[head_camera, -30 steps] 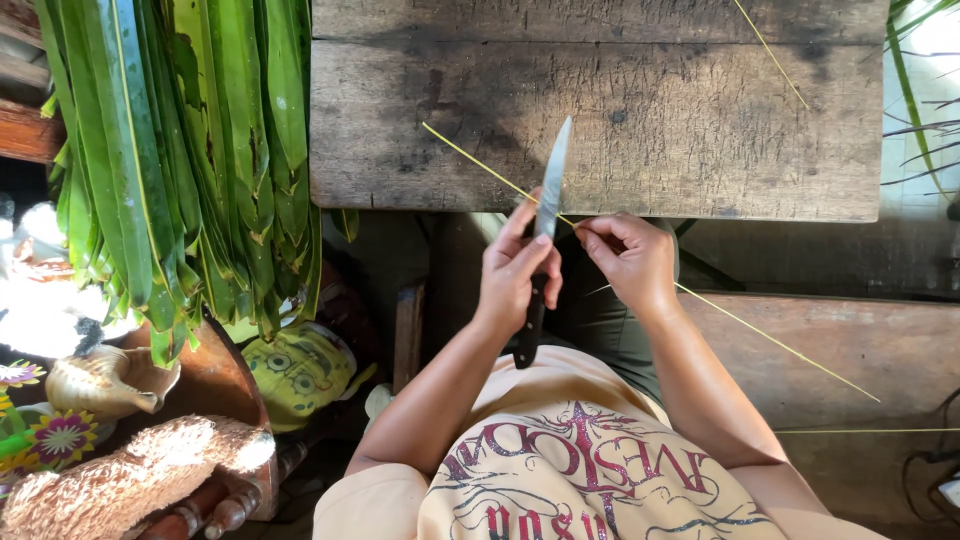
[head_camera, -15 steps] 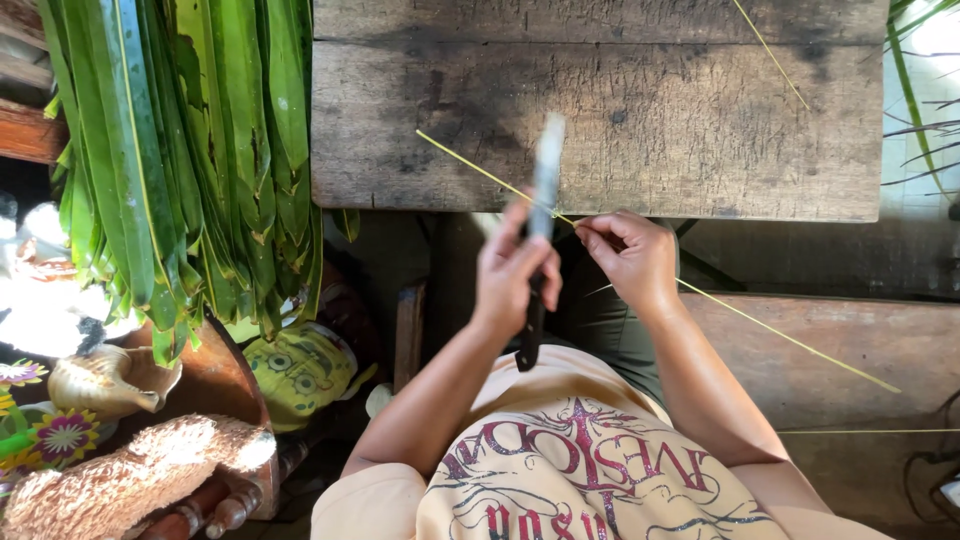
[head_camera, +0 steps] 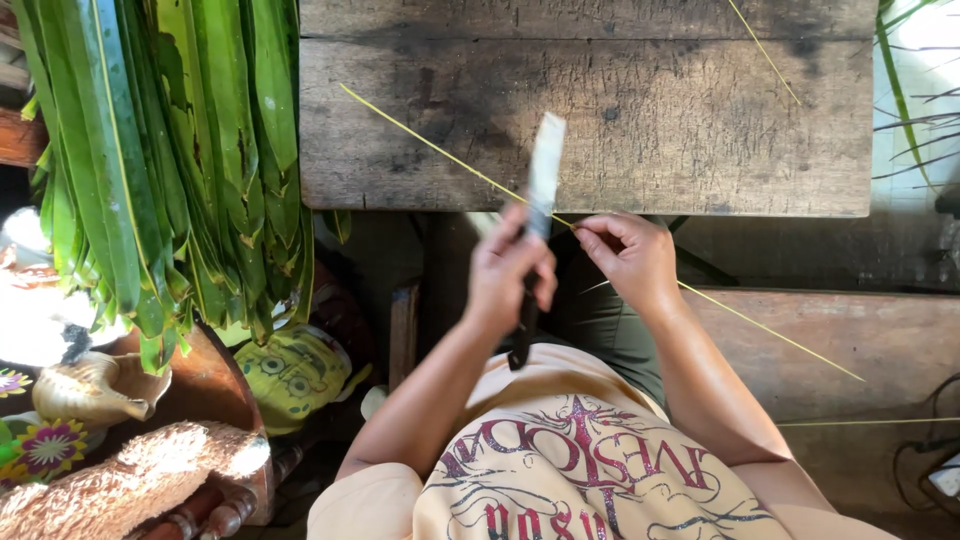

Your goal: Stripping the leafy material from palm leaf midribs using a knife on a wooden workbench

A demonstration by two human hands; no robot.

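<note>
Yellow-green and thin as a wire, a long leaf midrib [head_camera: 440,152] runs slantwise across the middle of the frame, from the upper left of the weathered wooden table [head_camera: 700,120] down toward the lower right over a wooden bench plank [head_camera: 860,340]. The left hand [head_camera: 508,272], just left of centre, is closed around the dark handle of a knife [head_camera: 541,180]; the pale blade points up the frame over the table's near edge, is blurred, and crosses the midrib just above the fingers. The right hand [head_camera: 632,258], just beside the left and slightly to its right, pinches the midrib between thumb and fingertips, the rest of the fingers curled in. Both forearms come up from the bottom centre, where a peach-coloured printed shirt [head_camera: 570,470] fills the lower frame. At the upper left hangs a thick bundle of long green leaves [head_camera: 170,150], their tips drooping to mid-frame. Below it sit a yellow cartoon-faced toy [head_camera: 292,372], a pale shell-like ornament [head_camera: 90,385] and a shaggy tan object [head_camera: 130,480] at the lower left corner. Another thin yellow strand [head_camera: 765,52] lies on the table at the upper right.
</note>
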